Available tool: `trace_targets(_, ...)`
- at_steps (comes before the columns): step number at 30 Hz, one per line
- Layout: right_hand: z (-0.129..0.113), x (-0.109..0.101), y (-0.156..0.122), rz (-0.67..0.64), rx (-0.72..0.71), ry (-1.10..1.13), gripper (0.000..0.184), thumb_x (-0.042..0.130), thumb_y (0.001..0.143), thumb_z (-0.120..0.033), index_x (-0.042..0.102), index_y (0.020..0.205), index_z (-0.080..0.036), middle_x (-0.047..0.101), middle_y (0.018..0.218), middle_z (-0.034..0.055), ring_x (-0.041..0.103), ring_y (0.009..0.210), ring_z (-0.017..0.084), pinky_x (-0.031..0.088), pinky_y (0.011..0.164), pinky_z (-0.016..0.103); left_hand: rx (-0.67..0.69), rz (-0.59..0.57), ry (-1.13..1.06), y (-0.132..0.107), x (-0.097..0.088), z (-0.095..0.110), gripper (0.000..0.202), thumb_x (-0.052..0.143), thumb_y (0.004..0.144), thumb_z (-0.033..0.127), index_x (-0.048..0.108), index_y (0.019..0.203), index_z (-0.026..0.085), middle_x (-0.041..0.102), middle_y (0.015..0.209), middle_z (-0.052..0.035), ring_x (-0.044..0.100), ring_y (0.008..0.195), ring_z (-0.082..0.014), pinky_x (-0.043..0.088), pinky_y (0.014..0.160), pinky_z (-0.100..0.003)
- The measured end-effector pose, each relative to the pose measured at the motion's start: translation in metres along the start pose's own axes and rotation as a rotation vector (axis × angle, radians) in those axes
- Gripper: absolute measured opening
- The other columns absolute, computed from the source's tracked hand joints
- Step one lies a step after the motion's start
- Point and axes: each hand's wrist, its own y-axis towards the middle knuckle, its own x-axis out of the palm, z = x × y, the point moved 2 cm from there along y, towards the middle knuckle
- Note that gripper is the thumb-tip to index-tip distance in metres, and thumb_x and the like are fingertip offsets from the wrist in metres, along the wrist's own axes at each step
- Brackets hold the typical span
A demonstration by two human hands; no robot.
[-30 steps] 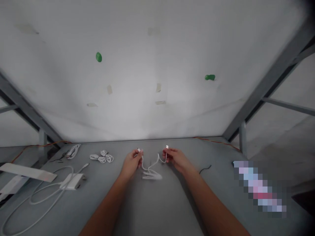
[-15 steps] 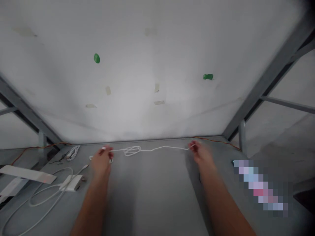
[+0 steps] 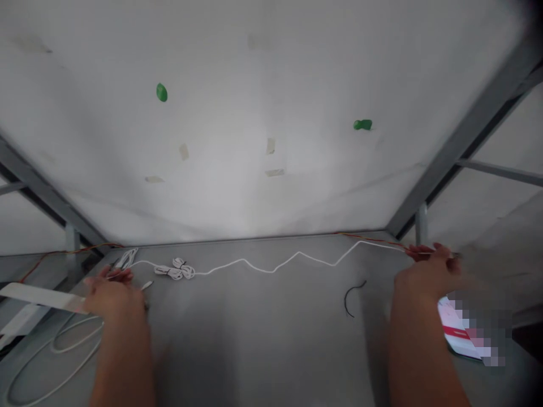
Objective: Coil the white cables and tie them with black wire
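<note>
2 hands, left [image 3: 113, 297] and right [image 3: 426, 277], pinch a white cable [image 3: 244, 260] stretched between them.

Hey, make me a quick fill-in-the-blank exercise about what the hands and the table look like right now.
The right hand pinches a long cable coloured ____.
Of the two hands, the ____ one is nearer the tied bundle on the table.
The short curved wire on the table is ____.

Missing words: white; left; black.
</note>
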Motion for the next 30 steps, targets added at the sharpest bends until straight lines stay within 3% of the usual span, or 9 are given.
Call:
trace_targets(2, -0.008, 0.006, -0.009, -0.024, -0.006, -0.003, 0.027, 0.048, 0.092, -0.052, 0.064, 0.103, -0.033, 0.071, 0.103, 0.0139, 0.072, 0.096, 0.036, 0.058, 0.076, 0.055, -0.127, 0.063, -0.148, -0.014, 0.009, 0.006, 0.039, 0.028, 0.104, 0.043, 0.058, 0.099, 0.019, 0.049, 0.066, 0.0028, 0.053, 0.058, -0.0155, 0.052, 0.060, -0.030)
trace_targets(3, -0.013, 0.011, -0.016, -0.069, -0.011, -0.013, 0.028, 0.050, 0.092, -0.053, 0.065, 0.103, -0.032, 0.072, 0.102, 0.0134, 0.072, 0.093, 0.034, 0.058, 0.074, 0.052, -0.131, 0.017, -0.177, -0.026, 0.017, 0.012, 0.034, 0.041, 0.100, 0.046, 0.060, 0.097, 0.018, 0.053, 0.068, 0.0027, 0.055, 0.059, -0.0152, 0.052, 0.059, -0.029)
trace_targets(6, -0.026, 0.033, -0.048, -0.331, -0.072, -0.085, 0.034, 0.056, 0.090, -0.056, 0.070, 0.096, -0.026, 0.072, 0.101, 0.0121, 0.069, 0.083, 0.028, 0.056, 0.068, 0.044, -0.009, -0.342, -0.283, -0.076, 0.042, 0.032, 0.034, 0.064, 0.087, 0.050, 0.067, 0.098, 0.018, 0.065, 0.080, 0.0008, 0.060, 0.062, -0.0133, 0.052, 0.060, -0.027)
trace_targets(9, -0.035, 0.057, -0.092, -0.682, -0.227, -0.199, 0.036, 0.064, 0.085, -0.053, 0.077, 0.094, -0.020, 0.073, 0.100, 0.0103, 0.067, 0.083, 0.023, 0.054, 0.070, 0.036, 0.123, -0.647, -0.142, -0.133, 0.059, 0.044, 0.034, 0.072, 0.081, 0.051, 0.074, 0.090, 0.019, 0.070, 0.074, -0.0016, 0.065, 0.063, -0.0165, 0.054, 0.062, -0.029)
trace_targets(11, -0.038, 0.069, -0.125, -0.945, -0.263, -0.250, 0.031, 0.066, 0.084, -0.047, 0.081, 0.090, -0.020, 0.073, 0.092, 0.0087, 0.065, 0.077, 0.021, 0.052, 0.070, 0.034, 0.222, -0.822, -0.048, -0.165, 0.065, 0.045, 0.028, 0.072, 0.081, 0.046, 0.078, 0.089, 0.020, 0.073, 0.075, -0.0029, 0.067, 0.066, -0.0185, 0.056, 0.067, -0.030)
trace_targets(13, -0.039, 0.075, -0.158, -1.198, -0.238, -0.292, 0.024, 0.068, 0.084, -0.041, 0.082, 0.084, -0.022, 0.074, 0.087, 0.0076, 0.064, 0.073, 0.020, 0.050, 0.070, 0.033, 0.311, -1.004, -0.009, -0.188, 0.071, 0.041, 0.024, 0.069, 0.084, 0.042, 0.080, 0.091, 0.022, 0.079, 0.089, -0.0052, 0.072, 0.080, -0.0209, 0.058, 0.077, -0.032)
trace_targets(16, -0.040, 0.076, -0.197, -1.429, -0.211, -0.297, 0.015, 0.072, 0.082, -0.032, 0.084, 0.086, -0.024, 0.075, 0.083, 0.0061, 0.065, 0.074, 0.020, 0.049, 0.071, 0.032, 0.420, -1.193, 0.014, -0.211, 0.077, 0.033, 0.025, 0.064, 0.089, 0.040, 0.081, 0.101, 0.025, 0.081, 0.106, -0.0062, 0.074, 0.098, -0.0232, 0.057, 0.091, -0.035)
trace_targets(21, -0.041, 0.072, -0.228, -1.493, -0.150, -0.164, 0.012, 0.073, 0.082, -0.024, 0.083, 0.088, -0.022, 0.077, 0.086, 0.0058, 0.069, 0.082, 0.021, 0.051, 0.078, 0.033, 0.371, -1.260, 0.012, -0.227, 0.077, 0.030, 0.026, 0.058, 0.096, 0.038, 0.076, 0.108, 0.024, 0.081, 0.104, -0.0053, 0.076, 0.093, -0.0225, 0.058, 0.086, -0.034)
trace_targets(30, -0.041, 0.068, -0.243, -1.484, -0.154, -0.086, 0.012, 0.069, 0.086, -0.026, 0.080, 0.090, -0.023, 0.078, 0.092, 0.0073, 0.071, 0.088, 0.023, 0.053, 0.083, 0.037, 0.274, -1.247, -0.146, -0.238, 0.076, 0.036, 0.017, 0.060, 0.096, 0.036, 0.072, 0.101, 0.025, 0.080, 0.104, -0.0055, 0.077, 0.095, -0.0217, 0.060, 0.087, -0.035)
